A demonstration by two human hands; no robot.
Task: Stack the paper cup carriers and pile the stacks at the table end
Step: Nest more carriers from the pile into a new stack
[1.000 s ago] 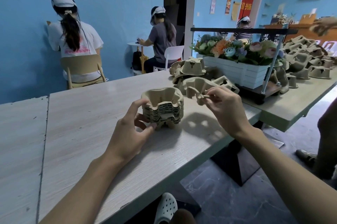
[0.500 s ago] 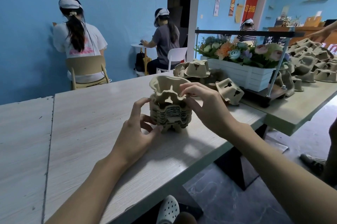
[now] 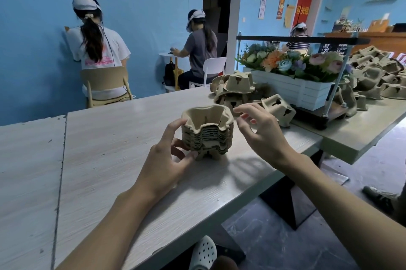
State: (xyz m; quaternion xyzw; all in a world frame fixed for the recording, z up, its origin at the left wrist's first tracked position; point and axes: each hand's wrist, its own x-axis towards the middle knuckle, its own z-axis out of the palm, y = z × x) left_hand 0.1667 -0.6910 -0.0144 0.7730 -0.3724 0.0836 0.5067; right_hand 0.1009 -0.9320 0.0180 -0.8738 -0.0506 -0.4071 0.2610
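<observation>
Bracing the stack [image 3: 207, 133] (near table edge), left hand [image 3: 163, 159] fingers pinch; right hand [image 3: 262, 135] spread.

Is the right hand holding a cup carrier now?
No. The right hand is empty, fingers spread beside the stack that the left hand steadies.

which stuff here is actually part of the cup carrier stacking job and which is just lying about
Part of the job:
stack of carriers
loose carrier
jumbled carriers
far carrier pile
left hand
right hand

Just lying about:
flower planter
metal rack
</observation>
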